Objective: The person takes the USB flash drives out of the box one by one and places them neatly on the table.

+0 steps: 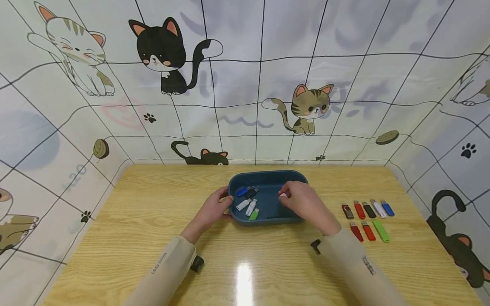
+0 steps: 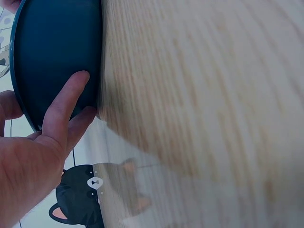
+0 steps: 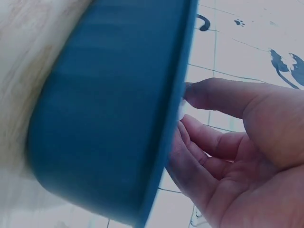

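A dark blue plastic tray (image 1: 264, 222) stands on the wooden table. My left hand (image 1: 209, 209) grips its left end, thumb at the rim and fingers against the outer wall, as the left wrist view shows on the tray (image 2: 57, 42). Over the right part of the tray, my right hand (image 1: 306, 204) pinches a small red and white USB stick (image 1: 281, 194), largely covered by the fingers. Inside at the left lie a blue USB stick (image 1: 242, 191), a black one (image 1: 251, 194), two white ones (image 1: 250, 207) and a green one (image 1: 254, 214).
Right of the tray, two rows of USB sticks lie on the table (image 1: 160, 255): a brown-and-silver one (image 1: 347, 211), several red ones (image 1: 368, 231), and black, white, blue (image 1: 387, 208) and green (image 1: 381, 231) ones. Cat-printed curtains (image 1: 245, 85) hang behind and at both sides.
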A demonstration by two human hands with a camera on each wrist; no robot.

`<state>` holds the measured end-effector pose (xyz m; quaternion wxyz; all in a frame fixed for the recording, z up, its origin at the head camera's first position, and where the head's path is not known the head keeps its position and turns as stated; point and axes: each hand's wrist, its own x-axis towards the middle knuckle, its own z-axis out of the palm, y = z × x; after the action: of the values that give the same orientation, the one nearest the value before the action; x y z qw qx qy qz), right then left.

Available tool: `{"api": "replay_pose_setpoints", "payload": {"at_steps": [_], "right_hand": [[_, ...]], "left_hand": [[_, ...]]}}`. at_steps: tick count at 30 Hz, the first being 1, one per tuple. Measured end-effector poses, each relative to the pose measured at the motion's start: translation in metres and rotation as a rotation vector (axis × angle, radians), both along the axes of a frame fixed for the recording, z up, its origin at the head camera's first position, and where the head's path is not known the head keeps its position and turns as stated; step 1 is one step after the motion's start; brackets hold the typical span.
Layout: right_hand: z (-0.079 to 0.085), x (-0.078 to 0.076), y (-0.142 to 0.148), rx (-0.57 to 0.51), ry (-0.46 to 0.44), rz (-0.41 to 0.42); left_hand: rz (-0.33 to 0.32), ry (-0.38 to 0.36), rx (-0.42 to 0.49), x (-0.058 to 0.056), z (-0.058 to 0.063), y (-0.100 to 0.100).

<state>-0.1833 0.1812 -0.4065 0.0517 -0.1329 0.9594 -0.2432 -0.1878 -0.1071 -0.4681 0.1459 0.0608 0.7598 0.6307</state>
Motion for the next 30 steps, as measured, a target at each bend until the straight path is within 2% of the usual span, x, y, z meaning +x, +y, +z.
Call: {"api": "replay_pose_setpoints", "payload": {"at_steps": [12, 30], "right_hand": [[0.016, 0.015, 0.028, -0.031, -0.006, -0.063], [0.018, 0.036, 0.088, -0.007, 0.035, -0.142]], "left_hand": [[-0.009, -0.008, 0.013, -0.001, 0.0, 0.0], [-0.005, 0.0, 0.005, 0.0, -0.001, 0.0]]}}
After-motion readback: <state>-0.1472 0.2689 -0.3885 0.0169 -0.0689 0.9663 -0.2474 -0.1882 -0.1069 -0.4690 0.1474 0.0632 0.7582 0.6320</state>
